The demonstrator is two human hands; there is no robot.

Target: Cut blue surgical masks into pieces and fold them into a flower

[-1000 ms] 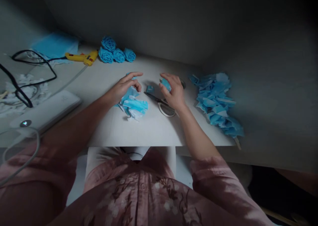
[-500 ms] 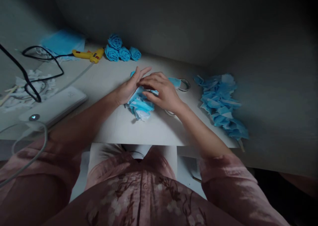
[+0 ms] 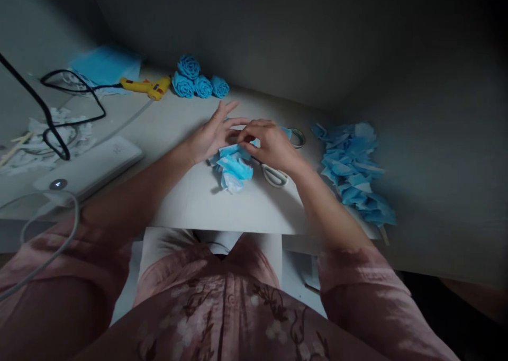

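1. The crumpled blue piece (image 3: 236, 171) lies on the tabletop (image 3: 206, 207) near the centre of the frame, just below the two hands; by its loose, uneven outline it looks only partly worked, not a finished shape
2. It is bright blue with a whitish lower end, thin and sheet-like, with soft folds and ragged edges; its upper part runs up behind the right hand's fingers, so its full form is hidden
3. The left hand (image 3: 210, 138) has its upper fingers spread and its lower ones bent; the right hand (image 3: 270, 144) has its fingers curled together, tips meeting the left fingers; whether either pinches something small cannot be told
4. Right of the piece, the pale handle of the scissors (image 3: 274, 177) shows, the rest largely covered by the right hand; beyond that hand sits a ring-shaped object (image 3: 303, 140)
5. As for progress, four blue rosettes (image 3: 202, 86), tightly coiled and seemingly complete, are grouped at upper centre-left, while a heap of loose blue pieces (image 3: 351, 165) on the right of the frame appears unformed
6. Farther out, at upper left, are a yellow glue gun (image 3: 156, 89) and flat blue sheets (image 3: 105, 64)
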